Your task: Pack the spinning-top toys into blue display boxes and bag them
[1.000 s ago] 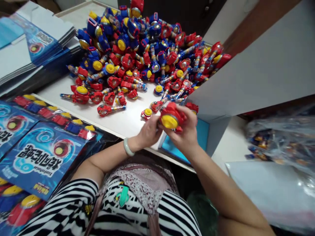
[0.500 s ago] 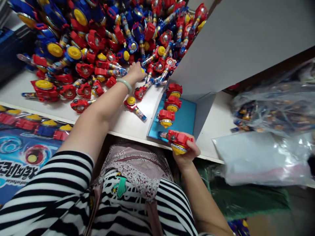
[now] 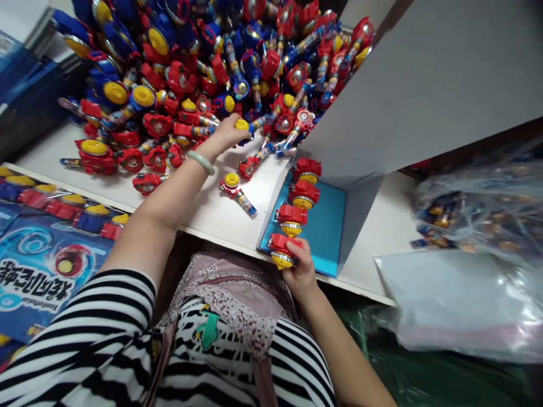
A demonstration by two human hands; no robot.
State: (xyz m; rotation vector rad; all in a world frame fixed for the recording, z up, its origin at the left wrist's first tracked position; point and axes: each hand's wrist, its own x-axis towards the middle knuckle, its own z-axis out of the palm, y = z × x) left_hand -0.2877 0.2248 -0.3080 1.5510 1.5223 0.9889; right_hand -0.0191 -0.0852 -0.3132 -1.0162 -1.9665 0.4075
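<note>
My right hand (image 3: 299, 272) is closed around a red and yellow spinning-top toy (image 3: 282, 249) at the near edge of an open blue-lined box (image 3: 328, 226). Three similar red tops (image 3: 304, 193) stand in a row inside that box, just beyond the held one. My left hand (image 3: 229, 133), with a pale bangle on the wrist, reaches into the big pile of red, blue and yellow toys (image 3: 203, 73) and its fingers close on a yellow-capped piece (image 3: 241, 124). A loose toy with a clear handle (image 3: 236, 187) lies on the white table between my arms.
The box's grey lid (image 3: 424, 85) stands up at the right. Clear plastic bags (image 3: 470, 282) lie on the right. Blue printed packaging cards with packed toys (image 3: 46, 254) lie at the left. Flat cartons (image 3: 25, 73) are stacked at the far left.
My right hand has brought the red top from in front of my body to the box's near edge, in line with the other three. My left hand has left it and reached into the pile.
</note>
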